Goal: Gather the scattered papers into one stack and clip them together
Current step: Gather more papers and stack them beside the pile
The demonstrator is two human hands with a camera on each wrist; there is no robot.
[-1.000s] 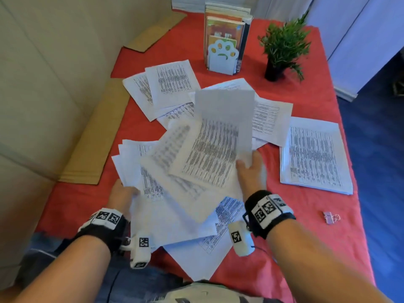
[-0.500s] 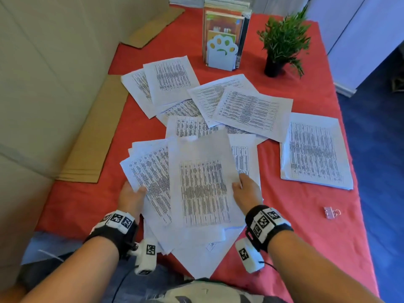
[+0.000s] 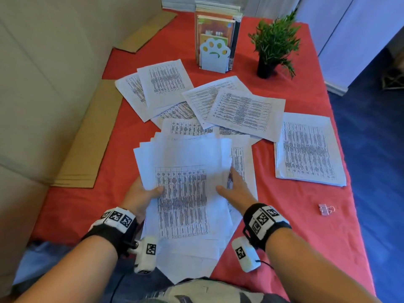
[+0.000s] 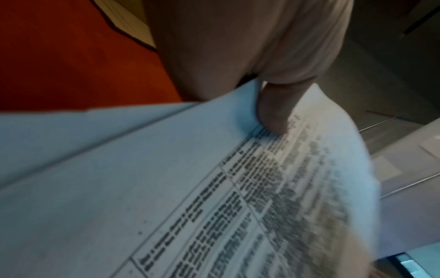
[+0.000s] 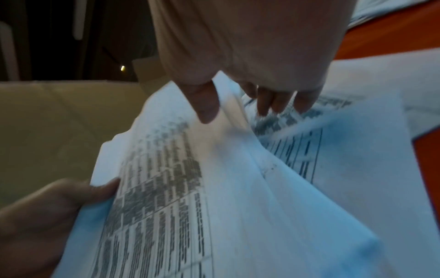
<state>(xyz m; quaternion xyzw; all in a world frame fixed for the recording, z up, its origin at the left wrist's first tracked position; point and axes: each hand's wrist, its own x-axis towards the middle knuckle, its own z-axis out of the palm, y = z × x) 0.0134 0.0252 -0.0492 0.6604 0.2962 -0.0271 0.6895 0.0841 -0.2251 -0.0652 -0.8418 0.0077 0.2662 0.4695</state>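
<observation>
A loose bundle of printed papers (image 3: 185, 193) lies at the near edge of the red table (image 3: 295, 215), partly overhanging it. My left hand (image 3: 153, 191) grips the bundle's left edge, thumb on top (image 4: 273, 112). My right hand (image 3: 231, 189) holds its lifted right edge between the thumb and the fingers (image 5: 273, 101), which touch a sheet underneath. More sheets (image 3: 247, 112) lie scattered farther back, and a neat pile (image 3: 308, 149) sits to the right. A small pink binder clip (image 3: 326, 209) lies alone at the near right.
A paw-shaped book holder (image 3: 215, 40) and a potted plant (image 3: 274, 42) stand at the far end. Flat cardboard (image 3: 91, 138) lies along the table's left side against a beige wall. Blue floor drops off beyond the right edge.
My right hand has brought the raised sheet down onto the bundle. The fanned sheets have closed together, and my left hand has shifted right to grip the bundle's edge.
</observation>
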